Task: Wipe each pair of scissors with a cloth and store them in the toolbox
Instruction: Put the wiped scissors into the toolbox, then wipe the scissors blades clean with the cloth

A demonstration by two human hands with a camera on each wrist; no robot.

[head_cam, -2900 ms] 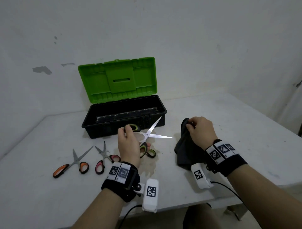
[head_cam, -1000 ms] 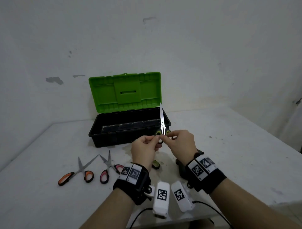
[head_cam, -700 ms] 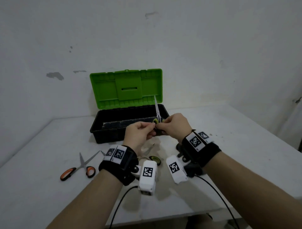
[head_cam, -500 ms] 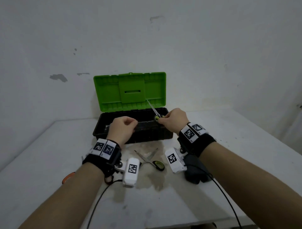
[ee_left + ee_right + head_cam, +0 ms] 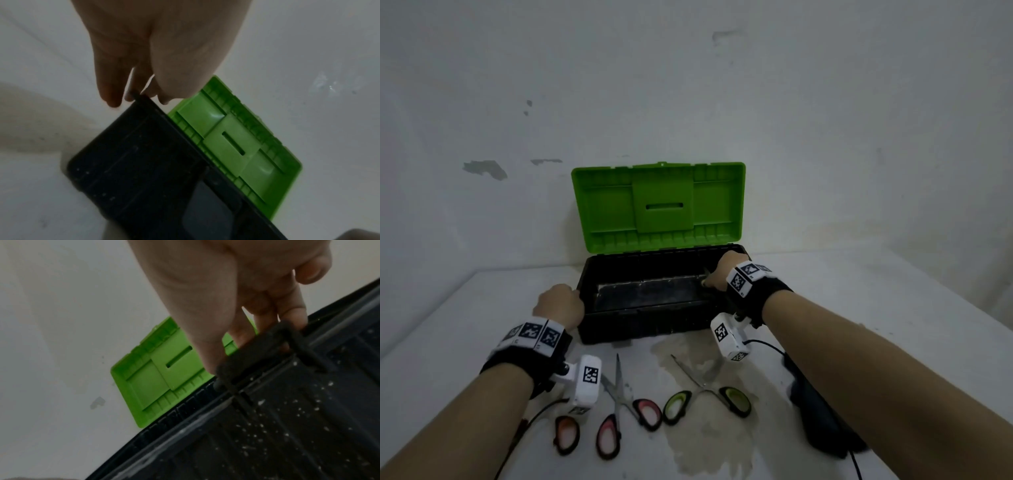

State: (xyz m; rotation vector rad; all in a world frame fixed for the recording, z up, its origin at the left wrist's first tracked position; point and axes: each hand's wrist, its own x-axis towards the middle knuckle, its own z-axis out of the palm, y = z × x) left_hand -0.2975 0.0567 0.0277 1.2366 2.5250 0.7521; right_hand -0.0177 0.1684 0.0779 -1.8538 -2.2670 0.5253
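The black toolbox (image 5: 647,325) stands with its green lid (image 5: 657,205) up. My right hand (image 5: 717,274) is down inside its right end, fingers curled round the dark handle of a pair of scissors (image 5: 252,352); only a bit of blade (image 5: 707,272) shows in the head view. My left hand (image 5: 561,303) holds the box's left end, fingers and thumb (image 5: 164,97) either side of the rim corner (image 5: 136,95). Green-handled scissors (image 5: 705,397), pink-handled scissors (image 5: 619,411) and an orange handle (image 5: 566,431) lie on the table in front. The dark cloth (image 5: 822,421) lies under my right forearm.
A pale wet stain (image 5: 702,442) spreads on the white table (image 5: 876,308) around the green-handled scissors. The wall (image 5: 722,102) rises right behind the lid. Wrist camera cables (image 5: 763,342) trail toward the near edge.
My right hand has brought the scissors down from above the rim into the toolbox's right end. My left hand has shifted left to the box's left end.
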